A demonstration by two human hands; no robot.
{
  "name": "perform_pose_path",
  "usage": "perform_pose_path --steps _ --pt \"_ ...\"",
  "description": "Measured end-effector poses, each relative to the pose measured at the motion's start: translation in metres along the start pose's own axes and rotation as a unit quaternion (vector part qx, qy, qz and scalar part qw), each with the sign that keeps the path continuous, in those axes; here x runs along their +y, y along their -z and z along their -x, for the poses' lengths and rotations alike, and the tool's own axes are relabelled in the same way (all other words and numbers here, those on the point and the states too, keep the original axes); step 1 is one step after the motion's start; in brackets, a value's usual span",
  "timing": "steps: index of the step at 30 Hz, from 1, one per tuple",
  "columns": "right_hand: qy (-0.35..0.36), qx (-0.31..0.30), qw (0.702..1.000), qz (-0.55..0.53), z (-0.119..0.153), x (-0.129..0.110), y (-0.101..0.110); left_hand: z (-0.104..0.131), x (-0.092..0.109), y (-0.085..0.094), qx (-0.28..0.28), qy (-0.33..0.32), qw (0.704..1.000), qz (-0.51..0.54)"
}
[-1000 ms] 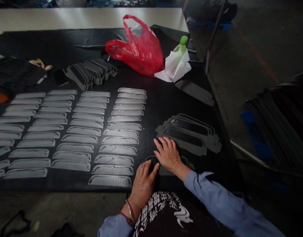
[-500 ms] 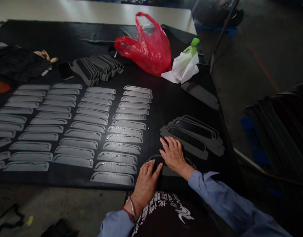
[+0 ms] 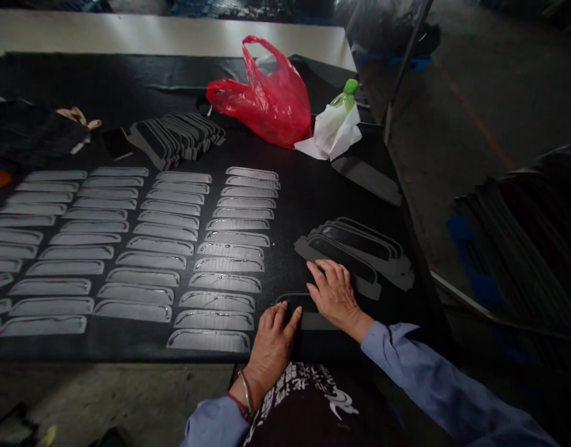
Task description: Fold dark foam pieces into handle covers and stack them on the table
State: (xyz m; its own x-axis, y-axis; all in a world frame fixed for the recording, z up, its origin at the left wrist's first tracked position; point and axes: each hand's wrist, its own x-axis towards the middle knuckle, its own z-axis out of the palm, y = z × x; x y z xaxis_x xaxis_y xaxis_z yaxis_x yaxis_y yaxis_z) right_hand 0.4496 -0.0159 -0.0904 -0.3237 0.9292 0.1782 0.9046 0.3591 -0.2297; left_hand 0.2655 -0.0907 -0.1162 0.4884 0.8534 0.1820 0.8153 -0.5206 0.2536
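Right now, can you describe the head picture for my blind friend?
A person's left hand and right hand are at a flat gray piece on a black table. Gray strips lie in rows leftward; a red bag sits farther back.

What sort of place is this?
Probably a workshop or factory: rows of matching grey pieces on a black worktable, a fanned stack of dark cutouts, and piled dark material beside the table.
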Motion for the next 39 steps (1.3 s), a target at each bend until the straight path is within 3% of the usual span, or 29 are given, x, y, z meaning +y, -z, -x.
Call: perform_pose_path --steps 3,6,9,11,15,19,24,28,34,39 --pt "0.013 -0.014 1.000 -0.009 -0.018 -0.030 -0.005 0.006 0.001 -0.004 0.045 0.001 0.999 0.029" --pt "0.022 -0.045 0.999 -0.004 -0.029 -0.051 -0.028 0.015 0.001 -0.004 0.096 0.011 0.994 0.042" --pt "0.016 -0.071 0.997 0.012 -0.034 -0.059 -0.048 0.024 0.000 -0.001 0.115 0.034 0.992 0.030" --pt "0.009 -0.072 0.997 0.016 -0.035 -0.059 -0.051 0.027 -0.002 0.002 0.105 0.041 0.993 0.026" --pt "0.001 -0.064 0.998 -0.013 -0.022 -0.048 -0.025 0.028 -0.006 0.005 0.089 0.036 0.995 0.028" --pt "0.019 -0.087 0.995 -0.040 0.026 -0.015 0.008 0.027 -0.007 0.004 0.098 0.056 0.993 0.039" --pt "0.066 -0.119 0.990 -0.034 0.072 0.017 0.012 0.027 -0.008 0.000 0.094 0.072 0.992 0.047" --pt "0.073 -0.106 0.990 -0.062 0.073 0.018 0.012 0.027 -0.007 0.001 0.086 0.067 0.993 0.043" --pt "0.018 -0.085 0.986 -0.139 0.063 0.028 0.035 0.028 -0.005 0.003 0.117 0.065 0.990 0.040" --pt "-0.065 -0.155 0.947 -0.274 0.048 0.042 0.045 0.020 0.004 0.007 0.121 0.089 0.988 0.043"
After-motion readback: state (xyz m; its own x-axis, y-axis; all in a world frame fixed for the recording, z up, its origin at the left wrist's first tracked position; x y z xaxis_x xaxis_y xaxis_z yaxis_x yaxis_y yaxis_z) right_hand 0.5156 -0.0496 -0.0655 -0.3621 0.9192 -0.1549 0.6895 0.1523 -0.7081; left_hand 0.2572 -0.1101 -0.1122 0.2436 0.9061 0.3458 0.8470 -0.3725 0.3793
